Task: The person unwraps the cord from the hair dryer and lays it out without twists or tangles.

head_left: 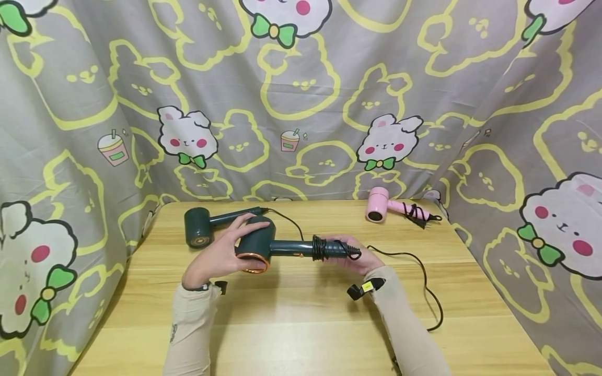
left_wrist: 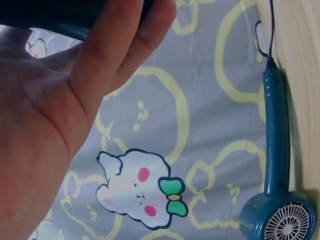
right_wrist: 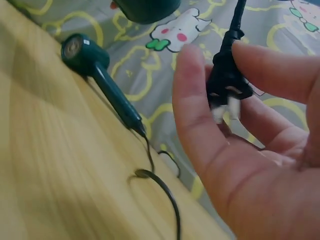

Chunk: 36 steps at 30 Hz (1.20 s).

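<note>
A dark green hair dryer [head_left: 291, 248] with a copper rim is held level above the table. Its barrel is gripped by my left hand [head_left: 217, 257], with fingers over the top and the thumb at the rim. Black cord [head_left: 320, 248] is wound round the handle. At the handle's end, my right hand [head_left: 359, 265] holds it from behind and below. In the right wrist view, the two-pin plug [right_wrist: 227, 82] lies between that hand's thumb and fingers. Only the barrel's underside shows in the left wrist view, beyond the palm.
A second dark green hair dryer [head_left: 198, 228] lies at the table's back left, its loose cord [head_left: 425, 282] running to the right side. A pink hair dryer [head_left: 378, 204] with wrapped cord lies back right. Patterned curtains [head_left: 301, 130] surround the wooden table [head_left: 282, 334].
</note>
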Motion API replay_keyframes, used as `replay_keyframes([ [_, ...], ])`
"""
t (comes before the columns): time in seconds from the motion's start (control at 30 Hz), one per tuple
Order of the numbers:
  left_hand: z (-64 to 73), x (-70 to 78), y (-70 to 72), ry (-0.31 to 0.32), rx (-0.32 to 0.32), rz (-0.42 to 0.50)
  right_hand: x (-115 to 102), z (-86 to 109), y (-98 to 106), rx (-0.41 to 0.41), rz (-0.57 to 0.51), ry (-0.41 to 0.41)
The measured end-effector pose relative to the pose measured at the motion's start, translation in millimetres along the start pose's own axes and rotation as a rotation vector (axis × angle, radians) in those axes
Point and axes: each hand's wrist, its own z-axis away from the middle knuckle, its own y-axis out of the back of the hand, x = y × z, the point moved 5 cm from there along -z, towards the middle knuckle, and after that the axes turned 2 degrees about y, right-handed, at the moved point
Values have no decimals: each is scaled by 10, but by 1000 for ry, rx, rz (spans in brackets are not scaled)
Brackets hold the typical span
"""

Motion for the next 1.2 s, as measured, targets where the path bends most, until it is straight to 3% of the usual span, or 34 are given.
replay_keyframes([
  [0.1,-10,-4,-22,3,-10,-9,-20,28,94,206,142,-39],
  [0.2,-28,-13,-47,-2,-14,-12,-32,65,222,435,312,-133],
  [0.33,-44,-25,-70,2,-24,-16,-81,121,347,583,401,-181],
  [0.57,-69,-70,-96,13,-30,-29,-325,139,265,604,329,-36],
  [0.93,-66,-187,-105,37,-23,-13,-594,174,-14,652,632,-5],
  [1.2,-54,-246,-76,55,-11,7,-664,188,-215,605,710,-2],
])
